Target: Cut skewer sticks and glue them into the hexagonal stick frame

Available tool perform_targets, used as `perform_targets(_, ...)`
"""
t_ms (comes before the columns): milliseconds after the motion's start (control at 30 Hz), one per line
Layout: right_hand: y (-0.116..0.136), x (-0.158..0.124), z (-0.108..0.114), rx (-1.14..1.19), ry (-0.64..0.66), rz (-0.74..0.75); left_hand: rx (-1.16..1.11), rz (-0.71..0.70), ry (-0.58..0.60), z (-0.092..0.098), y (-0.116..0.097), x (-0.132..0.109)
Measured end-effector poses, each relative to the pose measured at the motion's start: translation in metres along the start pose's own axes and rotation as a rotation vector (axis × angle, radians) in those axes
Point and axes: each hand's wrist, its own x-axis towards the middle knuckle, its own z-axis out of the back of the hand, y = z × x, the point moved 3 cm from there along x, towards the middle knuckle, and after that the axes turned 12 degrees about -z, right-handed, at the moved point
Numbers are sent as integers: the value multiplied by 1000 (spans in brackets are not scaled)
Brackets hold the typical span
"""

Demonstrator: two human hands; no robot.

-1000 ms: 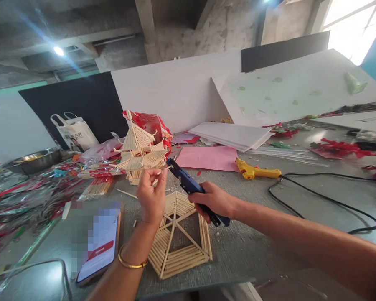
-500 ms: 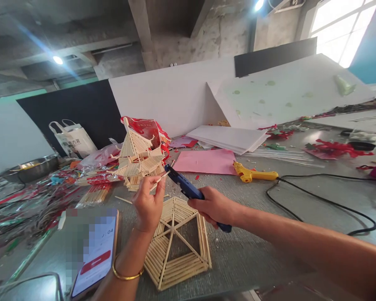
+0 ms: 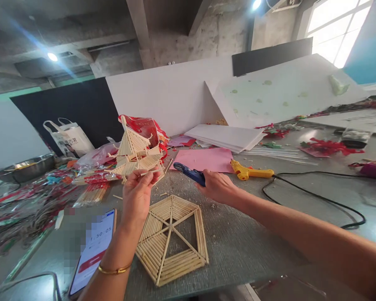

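Note:
My left hand [image 3: 137,195] pinches a thin wooden stick [image 3: 150,172] between thumb and fingers, raised above the table. My right hand [image 3: 217,187] grips a blue glue gun [image 3: 189,172], its nozzle pointing left and lying low near the table. A flat hexagonal panel of wooden sticks [image 3: 171,238] lies on the grey table [image 3: 238,246] below both hands. Behind my left hand stands a tiered stick model with pointed roofs [image 3: 134,152].
A phone [image 3: 92,251] lies at the lower left. A yellow glue gun [image 3: 250,171] with a black cord [image 3: 313,194] lies right of a pink sheet [image 3: 203,159]. Bundles of sticks [image 3: 92,193], red wrappers, white boards and a metal tray [image 3: 21,167] crowd the left and back.
My right hand has lowered the blue glue gun away from the stick toward the table, to the right. My left hand still holds the stick, moved slightly left.

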Motion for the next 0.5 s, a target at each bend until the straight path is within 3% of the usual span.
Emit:
perform_targets(167,-2,14,-17,-123,-65,77,-167,211,-67,5,8,1)
perform_targets(333,1,24,-31,-212,-88,137,-120,266,-74,6,10,-2)
perform_targets(400,2,25,-33,-230,-93,138,7,271,11,4,9,-2)
perform_targets(500,4,24,-31,-223,-61,148,325,289,256,2,6,-4)
